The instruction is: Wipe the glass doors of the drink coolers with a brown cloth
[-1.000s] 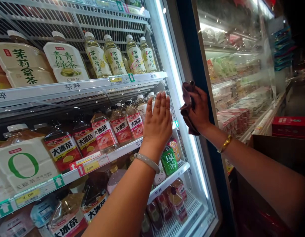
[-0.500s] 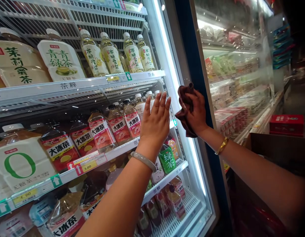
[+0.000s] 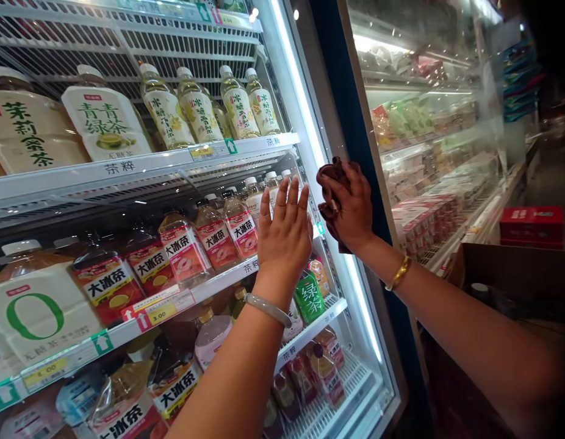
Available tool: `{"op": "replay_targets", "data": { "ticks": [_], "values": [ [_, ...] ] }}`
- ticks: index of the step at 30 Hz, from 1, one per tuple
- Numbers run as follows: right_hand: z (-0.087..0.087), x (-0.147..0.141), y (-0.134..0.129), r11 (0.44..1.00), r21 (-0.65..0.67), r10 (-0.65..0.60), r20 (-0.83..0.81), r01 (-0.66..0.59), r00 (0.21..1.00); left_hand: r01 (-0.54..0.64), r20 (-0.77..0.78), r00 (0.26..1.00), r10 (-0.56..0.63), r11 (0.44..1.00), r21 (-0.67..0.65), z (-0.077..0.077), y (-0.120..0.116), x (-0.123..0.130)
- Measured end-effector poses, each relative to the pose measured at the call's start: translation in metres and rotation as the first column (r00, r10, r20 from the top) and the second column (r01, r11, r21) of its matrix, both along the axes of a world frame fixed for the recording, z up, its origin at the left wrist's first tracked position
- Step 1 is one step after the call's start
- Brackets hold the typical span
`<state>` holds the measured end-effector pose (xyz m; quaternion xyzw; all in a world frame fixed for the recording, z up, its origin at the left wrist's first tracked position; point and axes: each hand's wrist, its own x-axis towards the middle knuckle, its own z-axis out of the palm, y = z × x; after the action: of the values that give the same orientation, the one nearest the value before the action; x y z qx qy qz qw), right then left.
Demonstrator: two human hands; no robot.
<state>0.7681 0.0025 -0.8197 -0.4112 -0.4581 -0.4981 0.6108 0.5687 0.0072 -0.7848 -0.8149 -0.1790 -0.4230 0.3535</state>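
Note:
My left hand [image 3: 285, 235] is raised with its fingers stretched upward, palm toward the glass front of a lit drinks cooler [image 3: 145, 161]; it holds nothing. A pale bangle circles that wrist. To its right, my right hand [image 3: 353, 210] is closed around a crumpled dark brown cloth [image 3: 334, 189] beside the cooler's bright edge light. That wrist wears a gold bracelet. Behind the left hand stand rows of bottles, among them a red-labelled tea bottle [image 3: 240, 227] and a green-labelled bottle [image 3: 309, 297].
A dark blue cabinet edge [image 3: 344, 91] runs down right of the light. Beyond it is a second lit display [image 3: 424, 140] with packaged goods. At the right are a red box [image 3: 532, 225] and an open carton [image 3: 515, 262].
The right hand with the cloth has shifted slightly left, and the cloth is bunched differently. My left hand has stayed almost in place, while the view has moved a little.

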Motion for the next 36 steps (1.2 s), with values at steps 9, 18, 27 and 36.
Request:
{"op": "replay_targets", "data": {
  "ticks": [9, 18, 27, 36],
  "values": [
    [-0.054, -0.022, -0.013, 0.993, -0.118, 0.022, 0.145, -0.005, 0.989, -0.006, -0.01, 1.0, 0.006, 1.0, 0.014, -0.001, -0.001, -0.001],
    [0.001, -0.006, -0.002, 0.999, -0.043, -0.013, 0.114, 0.018, 0.993, 0.012, -0.009, 1.0, -0.012, 1.0, 0.009, -0.001, 0.001, 0.0],
    [-0.024, 0.009, -0.001, 0.998, -0.062, 0.013, 0.044, -0.01, 0.999, 0.002, -0.013, 1.0, -0.001, 1.0, 0.012, -0.001, 0.0, 0.0],
    [-0.038, -0.018, -0.01, 0.993, -0.109, 0.07, 0.198, -0.049, 0.978, -0.016, -0.021, 1.0, 0.016, 1.0, -0.006, 0.0, -0.003, -0.001]
  ]
}}
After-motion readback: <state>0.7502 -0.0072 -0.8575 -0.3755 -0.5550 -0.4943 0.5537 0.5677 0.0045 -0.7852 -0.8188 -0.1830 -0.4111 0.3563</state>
